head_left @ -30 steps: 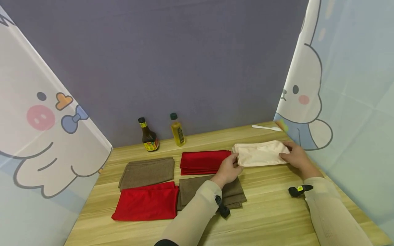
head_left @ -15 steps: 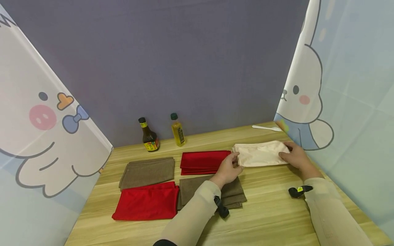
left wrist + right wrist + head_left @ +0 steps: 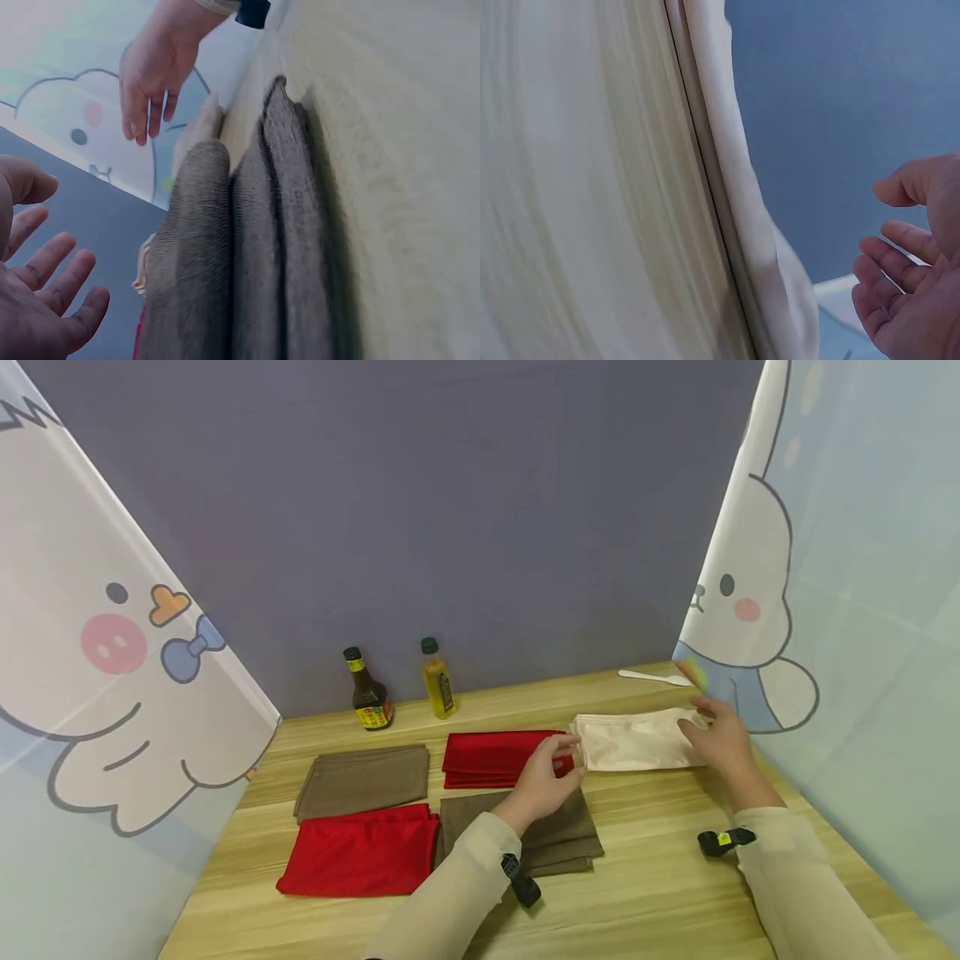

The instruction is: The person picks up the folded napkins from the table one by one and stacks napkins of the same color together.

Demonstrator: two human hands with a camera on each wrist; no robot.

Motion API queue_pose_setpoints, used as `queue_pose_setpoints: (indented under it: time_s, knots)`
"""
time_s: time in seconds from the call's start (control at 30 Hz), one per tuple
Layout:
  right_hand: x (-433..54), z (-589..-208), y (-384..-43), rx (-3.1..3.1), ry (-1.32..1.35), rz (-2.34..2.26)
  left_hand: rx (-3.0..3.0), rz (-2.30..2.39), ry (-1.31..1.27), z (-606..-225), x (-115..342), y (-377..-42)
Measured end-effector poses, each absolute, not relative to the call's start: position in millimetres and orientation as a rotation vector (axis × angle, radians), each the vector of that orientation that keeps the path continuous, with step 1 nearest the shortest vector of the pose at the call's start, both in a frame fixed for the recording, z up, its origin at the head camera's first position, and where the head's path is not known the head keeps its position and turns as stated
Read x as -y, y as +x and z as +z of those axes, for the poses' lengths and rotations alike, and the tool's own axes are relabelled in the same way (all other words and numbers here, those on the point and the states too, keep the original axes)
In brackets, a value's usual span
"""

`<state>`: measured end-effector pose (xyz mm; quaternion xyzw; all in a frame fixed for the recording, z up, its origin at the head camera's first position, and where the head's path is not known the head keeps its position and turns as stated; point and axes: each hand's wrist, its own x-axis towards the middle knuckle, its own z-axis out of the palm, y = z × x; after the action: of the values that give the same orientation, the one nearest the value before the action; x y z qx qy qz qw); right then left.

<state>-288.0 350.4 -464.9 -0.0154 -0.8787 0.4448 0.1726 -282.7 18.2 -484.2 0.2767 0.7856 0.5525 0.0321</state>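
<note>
A folded cream cloth (image 3: 637, 741) lies flat at the right of the table. Just above its right end is my right hand (image 3: 723, 743), fingers loosely bent and apart from the fabric in the right wrist view. My left hand (image 3: 542, 781) hovers by the cloth's left edge, over a folded red cloth (image 3: 487, 756) and a folded brown cloth (image 3: 562, 835). Nothing is between its spread fingers in the left wrist view, where the brown cloth's thick folds (image 3: 277, 225) stand close to the camera.
Another brown cloth (image 3: 363, 779) and another red cloth (image 3: 360, 853) lie folded on the left. Along the back stand a dark sauce bottle (image 3: 371, 697) and a yellow oil bottle (image 3: 437, 685). A white plastic utensil (image 3: 652, 677) lies behind the cream cloth, near the side wall.
Both hands have let go of the cream cloth's ends and lifted off. The left hand has drawn back slightly to the left; the cloth stays in place. The head view has shifted a little.
</note>
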Motion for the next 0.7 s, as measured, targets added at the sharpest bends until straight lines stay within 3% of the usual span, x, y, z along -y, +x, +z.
queue_pose_setpoints:
  time_s: [0.33, 0.7]
  knots:
    - [-304.7, -467.8, -285.2, 2.490, 0.195, 1.248, -2.479, 1.698, 0.951, -468.4, 29.1, -251.3]
    - [-268.0, -471.4, -279.2, 2.559, 0.368, 1.264, -2.559, 1.625, 0.925, -464.2, 84.8, -238.6]
